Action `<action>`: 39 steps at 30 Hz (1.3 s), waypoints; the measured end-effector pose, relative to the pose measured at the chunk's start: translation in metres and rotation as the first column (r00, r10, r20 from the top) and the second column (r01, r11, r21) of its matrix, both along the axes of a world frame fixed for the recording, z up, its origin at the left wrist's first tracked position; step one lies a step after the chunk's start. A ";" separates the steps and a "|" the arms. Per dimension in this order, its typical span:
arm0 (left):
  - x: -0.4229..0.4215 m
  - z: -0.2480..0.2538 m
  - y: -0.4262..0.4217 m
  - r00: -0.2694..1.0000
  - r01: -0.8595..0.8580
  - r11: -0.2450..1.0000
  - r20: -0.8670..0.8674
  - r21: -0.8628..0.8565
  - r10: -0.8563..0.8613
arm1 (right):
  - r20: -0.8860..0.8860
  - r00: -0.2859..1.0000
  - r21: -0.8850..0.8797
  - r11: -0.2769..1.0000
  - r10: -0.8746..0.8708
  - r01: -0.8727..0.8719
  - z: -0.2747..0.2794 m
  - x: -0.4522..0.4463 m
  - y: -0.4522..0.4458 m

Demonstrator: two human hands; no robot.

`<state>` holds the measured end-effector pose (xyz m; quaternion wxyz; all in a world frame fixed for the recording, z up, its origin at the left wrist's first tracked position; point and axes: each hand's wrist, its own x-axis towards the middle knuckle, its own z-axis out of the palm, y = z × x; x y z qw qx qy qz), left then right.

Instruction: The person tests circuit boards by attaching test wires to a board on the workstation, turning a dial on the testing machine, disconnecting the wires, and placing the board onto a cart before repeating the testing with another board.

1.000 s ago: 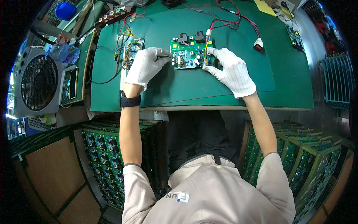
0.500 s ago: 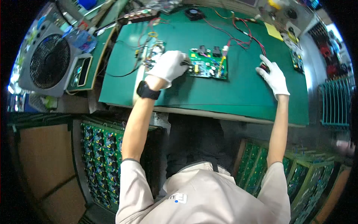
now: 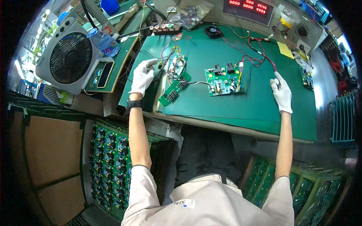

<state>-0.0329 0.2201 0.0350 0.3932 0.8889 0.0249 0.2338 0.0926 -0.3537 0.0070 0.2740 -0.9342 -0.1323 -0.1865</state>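
My left hand (image 3: 142,78), in a white glove, hovers at the table's left side with its fingers apart and loosely bent. Nothing shows in it. Just right of it lie a narrow green display board (image 3: 174,90) with digit blocks and a small circuit board (image 3: 178,66) crowded with parts. A thin cable joins the display board to a larger green circuit board (image 3: 225,81) at mid-table. My right hand (image 3: 282,93), also gloved, is closed at the right around a small dark piece at the end of red and black wires (image 3: 268,60); the fingers mostly hide it.
A small black fan (image 3: 213,32) and a power unit with red readouts (image 3: 248,8) stand at the back. A yellow note (image 3: 285,49) and another circuit board (image 3: 307,78) lie at right. A large grey fan (image 3: 70,56) and a phone (image 3: 105,74) are left. Racks of boards (image 3: 110,165) stand below.
My left hand has let go at the large board's left edge and moved left, uncovering the display board. My right hand still grips the wire end. The view has tilted up, showing the readouts.
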 end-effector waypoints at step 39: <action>0.037 -0.009 0.037 0.913 0.214 0.683 -0.106 -0.698 -0.394 | 0.000 1.000 0.074 0.997 -0.009 0.009 -0.005 0.002 -0.005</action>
